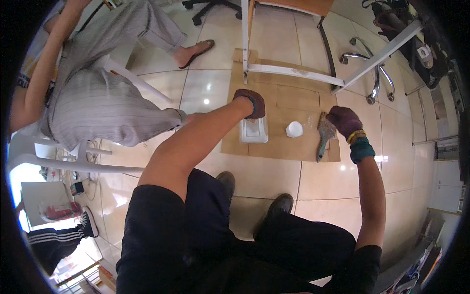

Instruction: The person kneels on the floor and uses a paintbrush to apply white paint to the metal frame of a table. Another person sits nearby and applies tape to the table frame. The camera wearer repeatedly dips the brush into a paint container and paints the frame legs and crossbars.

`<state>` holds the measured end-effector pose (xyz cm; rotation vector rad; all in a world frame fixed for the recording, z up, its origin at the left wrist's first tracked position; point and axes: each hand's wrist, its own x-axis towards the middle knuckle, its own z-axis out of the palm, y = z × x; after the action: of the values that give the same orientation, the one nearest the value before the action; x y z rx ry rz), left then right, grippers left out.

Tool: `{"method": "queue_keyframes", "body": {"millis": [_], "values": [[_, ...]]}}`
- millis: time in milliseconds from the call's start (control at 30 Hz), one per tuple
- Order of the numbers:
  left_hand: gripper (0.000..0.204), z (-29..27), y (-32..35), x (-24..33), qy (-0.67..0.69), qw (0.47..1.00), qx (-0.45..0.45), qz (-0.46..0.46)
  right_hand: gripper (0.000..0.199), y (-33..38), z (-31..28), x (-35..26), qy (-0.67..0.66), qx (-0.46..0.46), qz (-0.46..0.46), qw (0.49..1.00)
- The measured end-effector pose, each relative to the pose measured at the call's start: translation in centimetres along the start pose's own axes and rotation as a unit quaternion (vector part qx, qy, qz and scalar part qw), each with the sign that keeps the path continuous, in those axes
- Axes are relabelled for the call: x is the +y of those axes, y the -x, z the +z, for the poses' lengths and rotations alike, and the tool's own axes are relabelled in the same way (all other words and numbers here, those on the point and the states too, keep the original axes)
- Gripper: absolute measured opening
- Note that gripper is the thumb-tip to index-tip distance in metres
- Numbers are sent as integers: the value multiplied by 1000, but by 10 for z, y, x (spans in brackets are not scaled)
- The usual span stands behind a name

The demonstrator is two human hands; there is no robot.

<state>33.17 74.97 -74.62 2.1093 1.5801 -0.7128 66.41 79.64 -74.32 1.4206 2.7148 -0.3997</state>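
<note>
My left hand (250, 103), in a dark maroon work glove with a teal cuff, is curled over the far end of a white rectangular tray (253, 132). Its fingertips are hidden, so what it grips does not show. To the right, my right hand (345, 121) wears a matching glove and a yellow band at the wrist. That hand is closed beside the bristles of a wide paintbrush (325, 131); whether it touches them I cannot tell. The brush's green handle points back toward me. Between my hands sits a small round white tub (294, 129).
Flattened cardboard (279, 149) covers the tiles under these things. A white metal frame (296, 73) stands just beyond. At left, a person in grey trousers (103, 108) sits on a white plastic chair (73, 164). A chrome wheeled chair base (374, 73) is at far right.
</note>
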Motion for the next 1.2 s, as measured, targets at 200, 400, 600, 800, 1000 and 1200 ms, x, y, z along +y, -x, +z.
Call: {"method": "queue_keyframes", "body": {"millis": [200, 400, 600, 800, 1000, 1200], "values": [[43, 6, -7, 7, 4, 1000, 11, 11, 36, 14, 94, -15, -165, -74, -14, 983], [44, 2, -8, 16, 1, 999, -42, 15, 33, 16, 143, -28, -90, -34, -43, 994], [44, 11, -19, 18, -6, 998, -56, 16, 19, 13, 177, -18, -98, 71, -54, 991], [44, 18, -25, 17, -6, 998, -53, 14, 16, 12, 182, -14, -88, 63, -46, 993], [45, 10, -18, 19, 7, 998, -59, 1, 11, 12, 176, -12, -83, 130, -101, 983], [38, 1, -13, 25, 13, 996, -86, -21, 12, 13, 167, -13, -85, 128, -101, 983]]}}
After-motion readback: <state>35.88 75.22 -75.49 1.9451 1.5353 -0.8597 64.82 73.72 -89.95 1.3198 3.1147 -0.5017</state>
